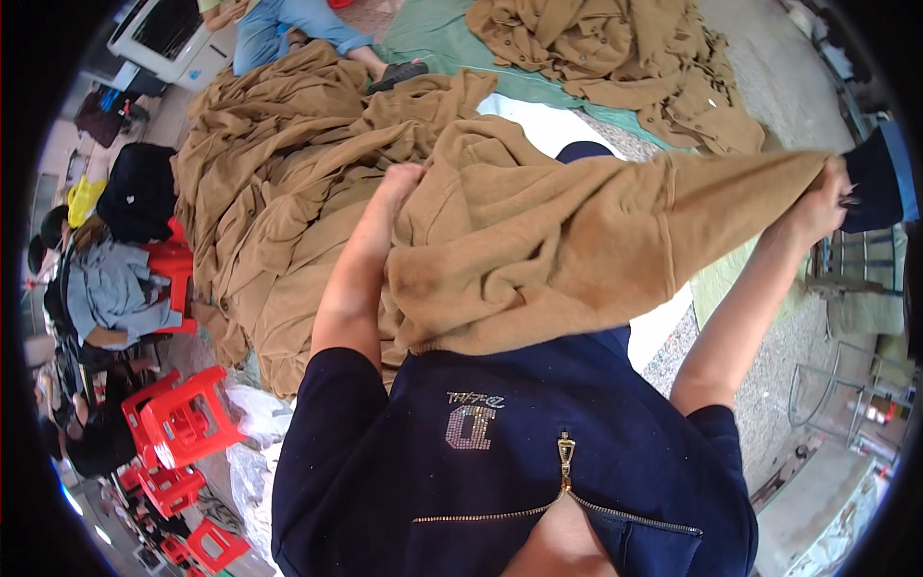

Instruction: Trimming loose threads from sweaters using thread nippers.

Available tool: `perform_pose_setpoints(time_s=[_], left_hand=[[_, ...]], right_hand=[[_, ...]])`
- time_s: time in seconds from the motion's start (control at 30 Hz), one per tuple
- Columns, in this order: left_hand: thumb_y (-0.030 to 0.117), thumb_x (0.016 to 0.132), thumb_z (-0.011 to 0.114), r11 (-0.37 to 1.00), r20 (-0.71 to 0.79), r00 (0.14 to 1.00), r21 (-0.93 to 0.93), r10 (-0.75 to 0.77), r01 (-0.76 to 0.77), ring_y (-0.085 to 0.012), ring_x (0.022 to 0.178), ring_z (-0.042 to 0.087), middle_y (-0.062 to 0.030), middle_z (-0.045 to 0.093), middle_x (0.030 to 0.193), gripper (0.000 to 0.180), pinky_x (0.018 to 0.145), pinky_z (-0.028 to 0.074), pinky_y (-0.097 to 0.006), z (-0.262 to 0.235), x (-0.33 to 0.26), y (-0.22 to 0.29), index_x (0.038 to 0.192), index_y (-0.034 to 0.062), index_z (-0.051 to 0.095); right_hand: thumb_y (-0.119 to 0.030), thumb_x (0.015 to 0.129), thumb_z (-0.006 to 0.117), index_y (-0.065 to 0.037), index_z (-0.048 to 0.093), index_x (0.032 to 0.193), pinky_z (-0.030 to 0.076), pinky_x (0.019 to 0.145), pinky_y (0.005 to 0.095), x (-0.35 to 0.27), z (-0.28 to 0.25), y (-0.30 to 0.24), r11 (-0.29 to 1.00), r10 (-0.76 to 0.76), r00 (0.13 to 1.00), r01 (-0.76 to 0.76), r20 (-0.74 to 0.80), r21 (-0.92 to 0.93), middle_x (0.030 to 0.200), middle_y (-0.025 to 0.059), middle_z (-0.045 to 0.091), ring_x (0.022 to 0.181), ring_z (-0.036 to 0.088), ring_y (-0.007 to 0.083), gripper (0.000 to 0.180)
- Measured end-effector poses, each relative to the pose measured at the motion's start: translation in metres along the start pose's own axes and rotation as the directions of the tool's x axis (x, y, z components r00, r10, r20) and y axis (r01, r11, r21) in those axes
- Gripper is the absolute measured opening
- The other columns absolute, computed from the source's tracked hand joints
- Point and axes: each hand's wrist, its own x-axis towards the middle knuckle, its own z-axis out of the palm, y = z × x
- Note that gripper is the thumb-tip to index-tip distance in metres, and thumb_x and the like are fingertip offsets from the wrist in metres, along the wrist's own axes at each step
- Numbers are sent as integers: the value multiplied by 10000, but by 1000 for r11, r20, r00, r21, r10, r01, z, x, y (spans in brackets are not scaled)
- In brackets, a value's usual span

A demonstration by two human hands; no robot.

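A brown, thick-cloth garment point(538, 260) stretches across my lap, rumpled on the left and drawn out into a taut, tapering sleeve-like part on the right. A raised seam crosses this part. My left hand point(402, 181) is closed on the cloth at its upper left, beside a large heap of brown garments point(279, 202). Out to the right, my right hand point(823, 204) grips the narrow far end. A small dark thing shows at its fingertips, too small to name. Just beyond that hand is a dark blue item point(868, 185).
Another brown garment pile point(577, 48) lies on green sheeting point(433, 34) ahead. A seated person in blue jeans point(298, 29) is at far left, by the heap. Red plastic stools point(187, 418) and clear plastic bags point(260, 423) stand left; metal racks point(860, 260) are right.
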Motion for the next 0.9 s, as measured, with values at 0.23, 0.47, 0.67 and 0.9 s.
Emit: perform_pose_setpoints(time_s=[0.23, 0.47, 0.67, 0.9], left_hand=[[145, 868, 677, 815, -471, 816, -289, 335, -502, -136, 938, 611, -32, 693, 967, 128, 918, 444, -310, -52, -66, 94, 963, 66, 709], [187, 840, 707, 851, 390, 761, -155, 519, -501, -114, 594, 547, -21, 570, 656, 201, 602, 457, -250, -20, -259, 138, 874, 26, 591], [-13, 736, 670, 787, 101, 886, 424, 452, -449, -257, 774, 600, -129, 598, 868, 208, 692, 485, -341, 16, -250, 97, 915, 5, 565], [-54, 687, 625, 119, 275, 281, 488, 919, -865, -289, 912, 577, -109, 593, 972, 282, 785, 486, -385, 55, -248, 122, 956, 21, 588]], right_hand=[[-38, 682, 696, -132, 679, 997, 534, 588, 277, -78, 79, -57, 271, -432, 291, 945, 853, -185, 915, 30, 692, 776, 674, 157, 329], [-65, 704, 625, -37, 555, 893, 516, 662, 367, -213, 24, 1, 786, 211, -66, 605, 975, -130, 890, 98, 519, 847, 589, 264, 203], [29, 725, 631, -29, 520, 965, 484, 655, 424, -220, 23, -5, 767, 479, 403, 240, 780, -595, 954, 147, 490, 808, 598, 363, 270], [48, 619, 646, -28, 542, 951, 487, 712, 413, -210, 25, 0, 586, 296, 387, 648, 873, -486, 957, 124, 519, 878, 566, 348, 356]])
